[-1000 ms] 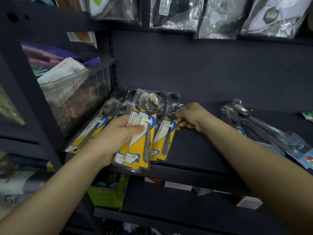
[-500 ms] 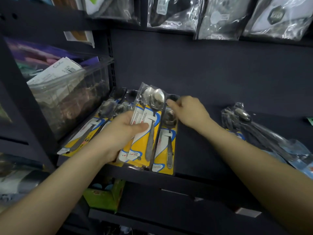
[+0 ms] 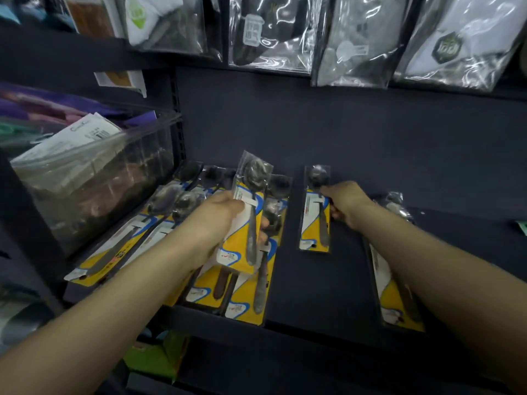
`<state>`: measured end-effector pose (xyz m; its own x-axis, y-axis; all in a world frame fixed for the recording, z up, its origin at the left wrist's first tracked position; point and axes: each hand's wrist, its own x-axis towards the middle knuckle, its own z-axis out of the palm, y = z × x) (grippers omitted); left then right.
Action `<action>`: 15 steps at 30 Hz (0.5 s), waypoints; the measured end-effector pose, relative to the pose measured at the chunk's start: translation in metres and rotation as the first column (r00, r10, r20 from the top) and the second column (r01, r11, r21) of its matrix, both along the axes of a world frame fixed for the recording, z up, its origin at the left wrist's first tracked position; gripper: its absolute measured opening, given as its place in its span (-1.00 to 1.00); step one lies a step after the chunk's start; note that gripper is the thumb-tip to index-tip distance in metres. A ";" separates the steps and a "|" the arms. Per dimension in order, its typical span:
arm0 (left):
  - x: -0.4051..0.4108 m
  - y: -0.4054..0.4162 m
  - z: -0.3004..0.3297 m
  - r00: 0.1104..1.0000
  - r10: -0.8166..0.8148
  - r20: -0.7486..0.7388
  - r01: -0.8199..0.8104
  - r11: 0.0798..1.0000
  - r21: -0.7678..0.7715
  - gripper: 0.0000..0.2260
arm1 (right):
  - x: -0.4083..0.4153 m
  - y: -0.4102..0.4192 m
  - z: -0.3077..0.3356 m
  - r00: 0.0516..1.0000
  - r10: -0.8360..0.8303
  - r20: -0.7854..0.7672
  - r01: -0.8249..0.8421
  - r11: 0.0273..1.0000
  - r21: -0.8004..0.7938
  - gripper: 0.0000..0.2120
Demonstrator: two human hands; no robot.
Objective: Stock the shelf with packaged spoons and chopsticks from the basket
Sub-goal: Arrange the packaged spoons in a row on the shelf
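Packaged spoons on yellow, white and blue cards lie on the dark shelf (image 3: 328, 295). My left hand (image 3: 216, 223) grips a spoon pack (image 3: 248, 220) tilted above a row of spoon packs (image 3: 251, 286) at the shelf's left. My right hand (image 3: 346, 205) rests its fingers on a single spoon pack (image 3: 315, 220) lying flat in the shelf's middle; whether it pinches or only touches it is unclear. Another spoon pack (image 3: 392, 297) lies at the right, partly under my right forearm. No basket is in view.
A clear plastic bin (image 3: 94, 178) with paper and coloured items stands at the left on the neighbouring shelf. Clear bagged goods (image 3: 356, 41) hang above. A green box (image 3: 159, 357) sits on the lower shelf. Bare shelf lies between the middle and right packs.
My right hand has carried one spoon pack from the left stack to the shelf's middle and set it flat. My left hand's pack has tilted up higher.
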<state>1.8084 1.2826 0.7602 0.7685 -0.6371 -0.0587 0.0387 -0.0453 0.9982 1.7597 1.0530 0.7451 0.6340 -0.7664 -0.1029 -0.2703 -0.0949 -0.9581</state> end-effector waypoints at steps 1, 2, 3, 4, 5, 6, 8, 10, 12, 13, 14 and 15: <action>0.000 -0.001 0.000 1.000 -0.025 -0.010 0.025 1.000 -0.018 -0.81 | 0.003 -0.007 -0.003 0.998 0.000 -0.056 -0.001 1.000 -0.010 -0.63; 0.000 -0.003 -0.001 0.999 -0.047 -0.016 0.046 0.998 -0.033 -0.79 | 0.007 -0.011 -0.004 0.994 0.020 -0.103 -0.021 1.000 -0.012 -0.66; -0.002 -0.004 0.000 0.998 -0.059 -0.014 0.058 0.998 -0.039 -0.79 | 0.011 -0.013 -0.005 0.989 0.046 -0.138 -0.048 0.999 -0.009 -0.68; -0.003 -0.005 0.001 0.998 -0.059 -0.004 0.059 0.998 -0.035 -0.78 | 0.013 -0.012 -0.006 0.985 0.068 -0.157 -0.069 0.998 0.001 -0.70; -0.002 -0.005 0.001 0.999 -0.035 -0.001 0.035 0.999 -0.034 -0.79 | 0.016 -0.012 -0.006 0.983 0.087 -0.162 -0.085 0.996 0.016 -0.73; -0.001 -0.006 0.000 1.000 -0.011 -0.005 0.011 1.000 -0.027 -0.80 | 0.018 -0.010 -0.005 0.982 0.099 -0.162 -0.097 0.995 0.025 -0.75; 0.003 -0.008 -0.003 1.000 0.025 0.009 -0.025 1.000 0.001 -0.82 | 0.020 -0.007 -0.004 0.978 0.114 -0.174 -0.112 0.993 0.021 -0.79; 0.004 -0.009 -0.004 0.996 0.036 0.078 -0.041 0.998 0.052 -0.81 | 0.023 -0.009 -0.005 0.971 0.116 -0.209 -0.124 0.992 -0.024 -0.78; 0.005 -0.011 -0.006 0.993 0.024 0.115 -0.032 0.997 0.071 -0.82 | 0.024 -0.012 -0.007 0.949 0.097 -0.300 -0.160 0.968 -0.192 -0.74; 0.005 -0.012 -0.006 0.994 0.015 0.112 -0.023 0.997 0.068 -0.83 | 0.024 -0.012 -0.007 0.931 0.072 -0.357 -0.190 0.932 -0.309 -0.73; 0.004 -0.013 -0.005 0.995 0.010 0.104 -0.017 0.998 0.059 -0.84 | 0.023 -0.010 -0.006 0.922 0.039 -0.385 -0.212 0.884 -0.418 -0.73; 0.003 -0.015 -0.005 0.994 0.007 0.105 -0.013 0.998 0.055 -0.84 | 0.021 -0.007 -0.004 0.927 0.001 -0.376 -0.207 0.835 -0.509 -0.72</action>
<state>1.8119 1.2671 0.7550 0.7785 -0.6276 -0.0130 -0.0650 -0.1011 0.9928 1.7803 1.0463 0.7409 0.7142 -0.6962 0.0724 -0.5313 -0.6065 -0.5916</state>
